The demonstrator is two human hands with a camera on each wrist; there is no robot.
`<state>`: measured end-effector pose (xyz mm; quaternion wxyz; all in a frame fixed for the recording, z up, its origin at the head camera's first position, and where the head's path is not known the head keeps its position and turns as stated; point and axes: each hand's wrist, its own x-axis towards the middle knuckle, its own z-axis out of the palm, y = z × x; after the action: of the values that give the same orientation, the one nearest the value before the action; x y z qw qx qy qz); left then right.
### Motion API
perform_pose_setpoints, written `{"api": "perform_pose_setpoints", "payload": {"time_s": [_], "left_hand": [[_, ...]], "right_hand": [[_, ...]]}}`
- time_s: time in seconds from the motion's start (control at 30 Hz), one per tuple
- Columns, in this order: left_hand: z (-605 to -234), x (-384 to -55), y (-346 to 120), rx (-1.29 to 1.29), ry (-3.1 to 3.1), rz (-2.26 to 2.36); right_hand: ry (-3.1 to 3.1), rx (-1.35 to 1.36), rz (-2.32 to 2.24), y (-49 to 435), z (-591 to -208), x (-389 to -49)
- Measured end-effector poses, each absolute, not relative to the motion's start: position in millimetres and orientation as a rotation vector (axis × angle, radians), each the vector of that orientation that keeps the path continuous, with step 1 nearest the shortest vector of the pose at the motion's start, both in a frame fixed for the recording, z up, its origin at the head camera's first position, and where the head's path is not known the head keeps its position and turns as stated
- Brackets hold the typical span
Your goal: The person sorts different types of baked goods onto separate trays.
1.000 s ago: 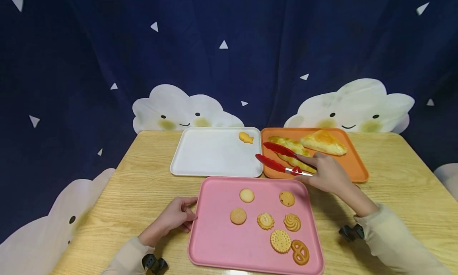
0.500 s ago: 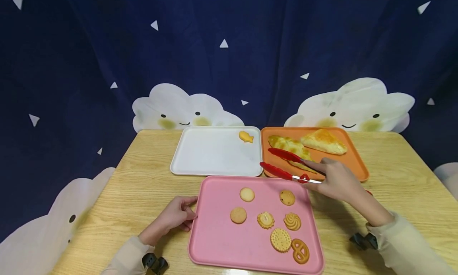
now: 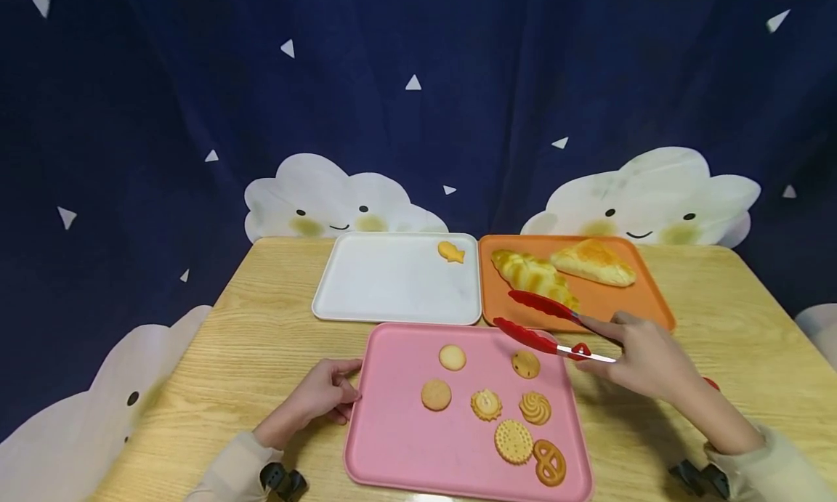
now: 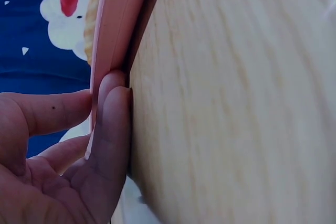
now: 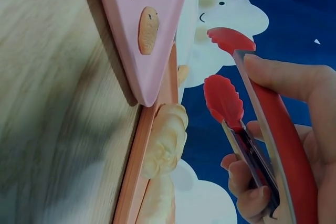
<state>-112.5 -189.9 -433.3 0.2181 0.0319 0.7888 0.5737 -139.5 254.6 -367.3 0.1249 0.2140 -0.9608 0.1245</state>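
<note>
Wooden table (image 3: 275,291), cookies (image 3: 513,442) on pink tray (image 3: 399,433), breads (image 3: 592,262) on orange tray (image 3: 604,296)

Pale wood-grained counter (image 3: 248,342), pink tray (image 3: 395,440) lying just right of the left hand (image 3: 323,391) and touching it, white tray (image 3: 386,284) beyond that hand and mostly rightward, orange tray (image 3: 604,300) beyond and mostly left of the right hand (image 3: 647,358).

Red tongs (image 5: 270,111) in curled fingers (image 5: 254,200)
</note>
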Motion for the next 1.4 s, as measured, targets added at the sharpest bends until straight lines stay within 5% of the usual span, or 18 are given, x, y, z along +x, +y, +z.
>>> {"api": "perform_pose_setpoints", "payload": {"time_s": [1.4], "left_hand": [[-437.6,-111.1,-191.8,0.138,2.156,1.613]], "right_hand": [[-2.881,0.576,0.359,283.5,-374.0,-91.1]]}}
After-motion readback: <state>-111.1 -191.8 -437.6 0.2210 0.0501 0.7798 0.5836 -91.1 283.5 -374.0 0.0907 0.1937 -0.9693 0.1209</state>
